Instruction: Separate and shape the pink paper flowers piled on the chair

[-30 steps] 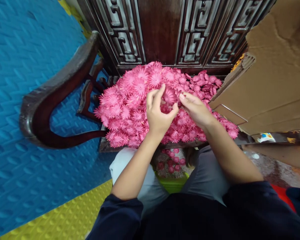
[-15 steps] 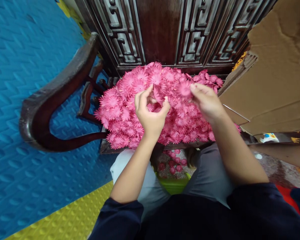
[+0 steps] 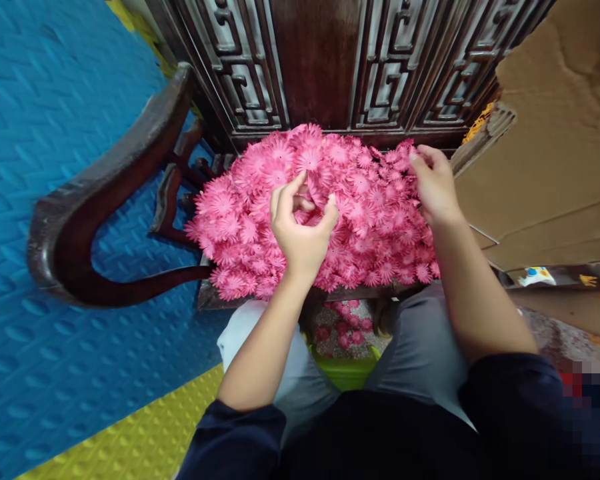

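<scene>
left hand (image 3: 300,230) pinching pink flower (image 3: 314,193) | right hand (image 3: 435,187) fingers curled into flower pile (image 3: 370,220)

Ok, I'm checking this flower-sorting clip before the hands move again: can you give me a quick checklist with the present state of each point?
1. Left hand pinches a pink paper flower between thumb and fingers: ok.
2. Right hand rests on the far right edge of the heap of pink paper flowers; whether it has gripped one: cannot tell.
3. Heap sits wholly on the dark carved wooden chair seat: ok.
4. Green container between the knees is in view, with flowers in it: ok.
5. Brown cardboard box flap clear of the right hand: ok.
</scene>
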The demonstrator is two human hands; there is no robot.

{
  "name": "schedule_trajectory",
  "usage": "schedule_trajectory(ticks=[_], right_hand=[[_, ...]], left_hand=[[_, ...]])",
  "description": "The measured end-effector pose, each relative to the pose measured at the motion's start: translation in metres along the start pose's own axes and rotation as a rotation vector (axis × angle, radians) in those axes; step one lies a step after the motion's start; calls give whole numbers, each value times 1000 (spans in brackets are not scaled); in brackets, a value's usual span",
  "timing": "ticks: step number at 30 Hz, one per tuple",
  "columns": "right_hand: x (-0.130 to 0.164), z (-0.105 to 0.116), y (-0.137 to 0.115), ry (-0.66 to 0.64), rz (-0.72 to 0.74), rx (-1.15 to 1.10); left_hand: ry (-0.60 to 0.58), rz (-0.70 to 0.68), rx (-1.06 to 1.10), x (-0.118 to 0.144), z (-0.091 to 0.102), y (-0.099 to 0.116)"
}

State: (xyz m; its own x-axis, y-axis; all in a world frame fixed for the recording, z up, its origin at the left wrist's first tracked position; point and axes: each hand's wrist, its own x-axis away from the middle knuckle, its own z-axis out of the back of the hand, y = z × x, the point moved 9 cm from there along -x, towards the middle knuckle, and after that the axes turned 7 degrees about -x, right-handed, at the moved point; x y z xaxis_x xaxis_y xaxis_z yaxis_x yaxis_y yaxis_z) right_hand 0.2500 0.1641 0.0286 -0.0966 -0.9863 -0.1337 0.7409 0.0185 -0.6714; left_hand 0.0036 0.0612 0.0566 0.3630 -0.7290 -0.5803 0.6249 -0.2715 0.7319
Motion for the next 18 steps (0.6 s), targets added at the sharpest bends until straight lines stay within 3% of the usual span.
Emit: schedule_trajectory(ticks=[1, 2, 5, 8, 11, 14, 18], right_hand=[[11, 3, -10, 70, -4, -186], [22, -4, -23, 28, 10, -339], [60, -39, -65, -253, 48, -741], [87, -63, -86, -436, -10, -993], [97, -72, -93, -526, -48, -1155], [92, -68, -92, -500, -67, -1247], [77, -50, -74, -242, -127, -1244]], left_hand=[[-8, 0, 18, 1, 0, 2], [-20, -1, 32, 2, -1, 3], [-52, -18, 22, 7, -2, 11], [-57, -56, -15, 9, -2, 18], [-44, -61, -14, 9, 0, 19], [-22, -53, 3, 9, 3, 19], [14, -137, -89, 7, 8, 27]])
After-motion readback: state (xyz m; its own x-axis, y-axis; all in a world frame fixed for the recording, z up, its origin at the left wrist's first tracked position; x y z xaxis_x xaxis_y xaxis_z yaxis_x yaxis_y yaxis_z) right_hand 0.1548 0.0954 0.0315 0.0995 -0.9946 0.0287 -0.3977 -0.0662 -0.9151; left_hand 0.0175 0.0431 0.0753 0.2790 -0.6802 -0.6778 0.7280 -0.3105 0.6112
